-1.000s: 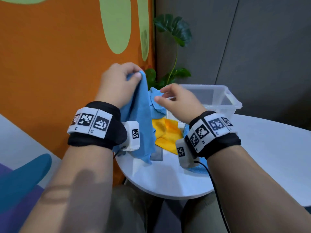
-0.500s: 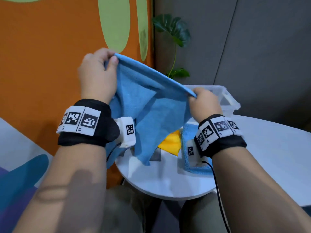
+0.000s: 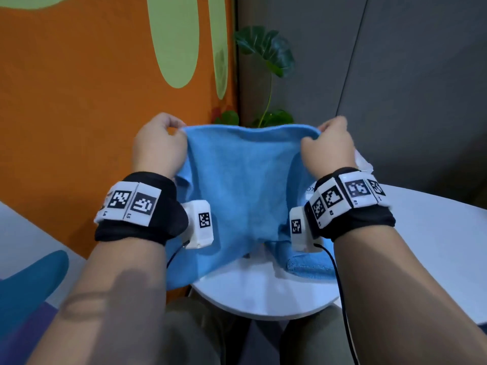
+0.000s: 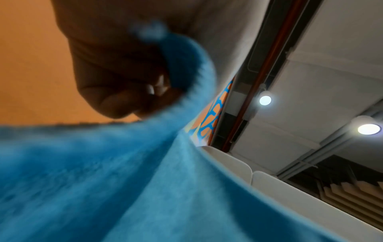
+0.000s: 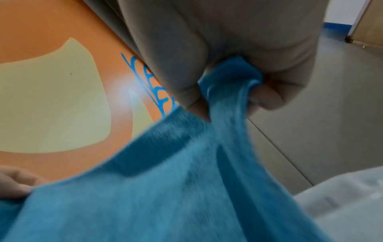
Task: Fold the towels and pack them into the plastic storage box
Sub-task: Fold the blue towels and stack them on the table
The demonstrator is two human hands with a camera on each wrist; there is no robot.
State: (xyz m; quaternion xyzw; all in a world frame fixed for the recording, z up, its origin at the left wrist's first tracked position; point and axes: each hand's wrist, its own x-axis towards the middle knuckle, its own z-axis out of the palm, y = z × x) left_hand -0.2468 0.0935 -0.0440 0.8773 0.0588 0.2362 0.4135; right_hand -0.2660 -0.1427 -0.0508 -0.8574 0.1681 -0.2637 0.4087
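A blue towel (image 3: 245,185) hangs spread out in the air over the near end of the white table (image 3: 263,293). My left hand (image 3: 160,146) pinches its top left corner and my right hand (image 3: 329,146) pinches its top right corner. The left wrist view shows curled fingers (image 4: 124,81) closed on the blue towel (image 4: 145,180). In the right wrist view the blue towel (image 5: 186,188) is bunched between thumb and fingers (image 5: 269,98). A second blue towel (image 3: 305,262) lies on the table under my right wrist. The clear plastic box (image 3: 365,163) shows only as a corner behind my right hand.
An orange wall (image 3: 79,114) with green shapes stands close on the left. A potted plant (image 3: 266,51) rises behind the towel against a grey wall (image 3: 395,88). The table runs off to the right (image 3: 434,246). My legs (image 3: 210,335) are below the table edge.
My hands have moved apart and levelled, stretching the blue towel flat between them. It now hides the yellow towel and most of the box.
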